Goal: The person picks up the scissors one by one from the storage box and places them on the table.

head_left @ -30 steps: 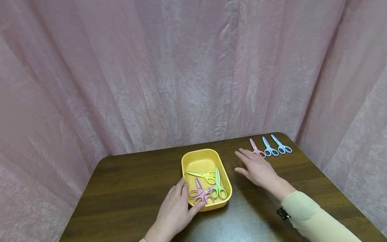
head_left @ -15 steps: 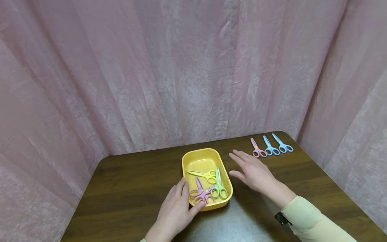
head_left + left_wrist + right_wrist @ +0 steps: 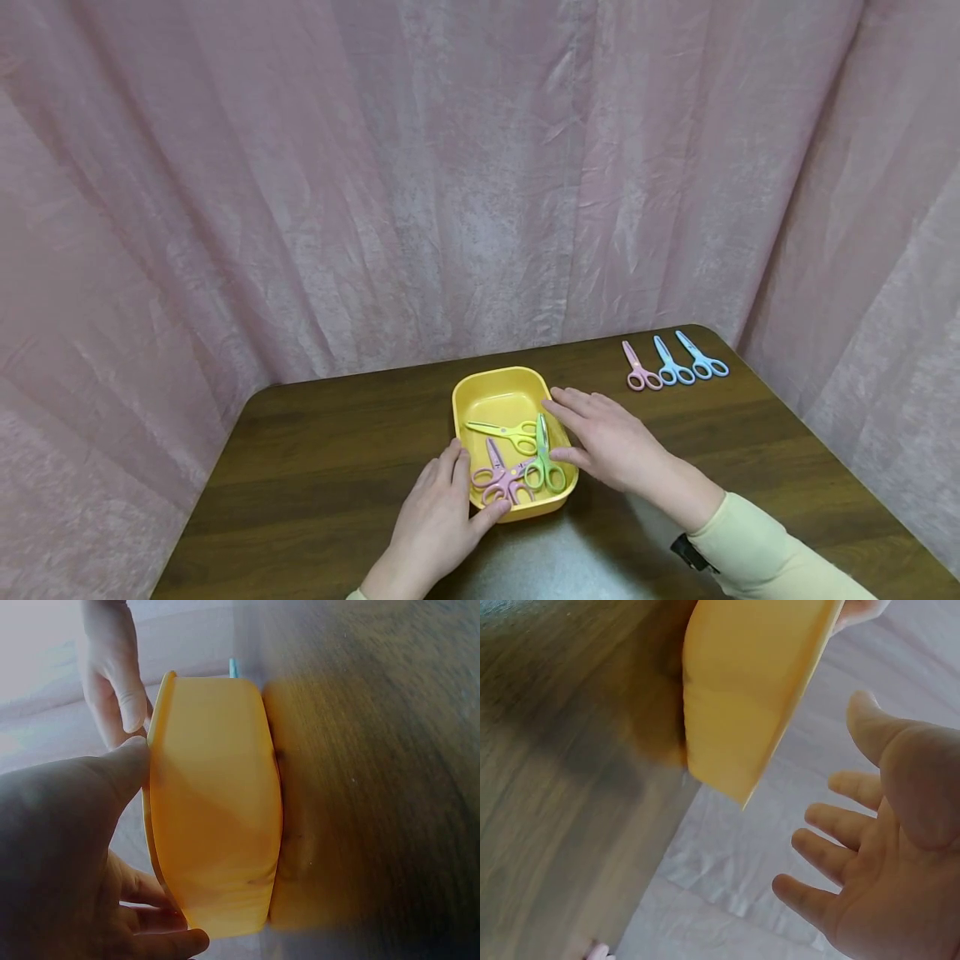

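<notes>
Yellow tray (image 3: 498, 407), one in number, stands upright near the middle of the dark wooden surface (image 3: 337, 450). In it lie one yellow pair of scissors (image 3: 502, 431), one green pair (image 3: 542, 457) and, towards the near left corner, purple scissors (image 3: 513, 476), so overlapped that I cannot tell whether they are one pair or two.

Of the two bare hands, the left grip (image 3: 438, 521) holds that corner, thumb on the near rim and fingers along the left side. The right grip (image 3: 611, 442) is spread and holds nothing, its fingers just beside the right rim.

Farther off, near the surface's far right corner, three pairs lie in a row: one pink pair (image 3: 637, 367), then two blue pairs (image 3: 667, 358). One pale green sleeve (image 3: 757, 546) covers the right forearm; pink curtains (image 3: 450, 208) hang behind.
</notes>
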`<state>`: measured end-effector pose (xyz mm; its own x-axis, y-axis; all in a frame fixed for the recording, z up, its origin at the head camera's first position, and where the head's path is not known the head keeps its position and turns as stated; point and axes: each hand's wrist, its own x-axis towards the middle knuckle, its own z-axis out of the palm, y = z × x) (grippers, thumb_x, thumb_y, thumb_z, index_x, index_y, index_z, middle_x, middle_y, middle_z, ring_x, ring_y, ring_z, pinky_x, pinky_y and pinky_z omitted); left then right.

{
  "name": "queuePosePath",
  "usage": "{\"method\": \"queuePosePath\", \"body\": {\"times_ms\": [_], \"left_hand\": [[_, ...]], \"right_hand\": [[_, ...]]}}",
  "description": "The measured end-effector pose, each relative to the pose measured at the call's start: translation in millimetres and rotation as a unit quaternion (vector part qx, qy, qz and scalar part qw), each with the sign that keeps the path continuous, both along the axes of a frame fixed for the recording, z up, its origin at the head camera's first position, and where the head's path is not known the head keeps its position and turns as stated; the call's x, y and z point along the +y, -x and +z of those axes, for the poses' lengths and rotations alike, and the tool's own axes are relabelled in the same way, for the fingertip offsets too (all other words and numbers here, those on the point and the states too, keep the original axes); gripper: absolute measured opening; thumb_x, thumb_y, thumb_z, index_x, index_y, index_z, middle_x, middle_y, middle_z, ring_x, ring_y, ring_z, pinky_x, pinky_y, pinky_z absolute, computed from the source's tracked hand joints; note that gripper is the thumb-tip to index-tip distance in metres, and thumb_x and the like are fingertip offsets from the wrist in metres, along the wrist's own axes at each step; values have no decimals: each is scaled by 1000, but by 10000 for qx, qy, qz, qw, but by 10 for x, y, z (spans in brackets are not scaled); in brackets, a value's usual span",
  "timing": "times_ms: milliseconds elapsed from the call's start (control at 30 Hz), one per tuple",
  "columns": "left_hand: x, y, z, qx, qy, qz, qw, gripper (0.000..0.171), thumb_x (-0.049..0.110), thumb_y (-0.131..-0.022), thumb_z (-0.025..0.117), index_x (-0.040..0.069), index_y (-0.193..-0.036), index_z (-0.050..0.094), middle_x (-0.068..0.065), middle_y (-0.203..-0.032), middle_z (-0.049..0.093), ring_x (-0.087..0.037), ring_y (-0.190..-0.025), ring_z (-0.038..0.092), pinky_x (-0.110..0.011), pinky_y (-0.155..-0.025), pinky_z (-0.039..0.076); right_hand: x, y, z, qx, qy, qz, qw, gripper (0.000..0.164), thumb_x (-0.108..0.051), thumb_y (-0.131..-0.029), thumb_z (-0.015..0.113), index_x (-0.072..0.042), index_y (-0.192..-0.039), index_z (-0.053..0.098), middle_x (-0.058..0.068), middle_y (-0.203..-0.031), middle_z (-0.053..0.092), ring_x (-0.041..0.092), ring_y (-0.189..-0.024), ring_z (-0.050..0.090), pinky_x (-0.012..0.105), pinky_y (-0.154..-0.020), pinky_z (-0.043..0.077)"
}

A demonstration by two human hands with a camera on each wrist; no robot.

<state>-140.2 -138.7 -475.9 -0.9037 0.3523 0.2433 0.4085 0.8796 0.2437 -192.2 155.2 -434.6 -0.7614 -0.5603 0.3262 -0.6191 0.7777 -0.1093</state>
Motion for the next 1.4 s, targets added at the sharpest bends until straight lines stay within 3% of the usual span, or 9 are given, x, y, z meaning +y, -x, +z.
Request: {"method": "queuePosePath", "body": {"times_ms": [600,1400], "left_hand": [[-7,-6,3,34,38,19,10000,94,69,-101,68,-7,-154,54,-26,-160,51,-44,-141,57,-55,-115,51],[2,-5,12,-43,47,26,10000,94,68,-102,68,-7,-155,53,-26,-161,50,-44,-142,56,-55,-116,50]], "right_hand": [[-263,-68,-21,137,-500,584,9969,68,-44,-96,85,-10,-152,66,15,-156,63,37,-143,60,58,-122,42],[-404,49,-98,-321,-1085,1042,9881,67,-43,-90,91,-14,-147,71,10,-152,67,32,-142,61,58,-118,47]]}}
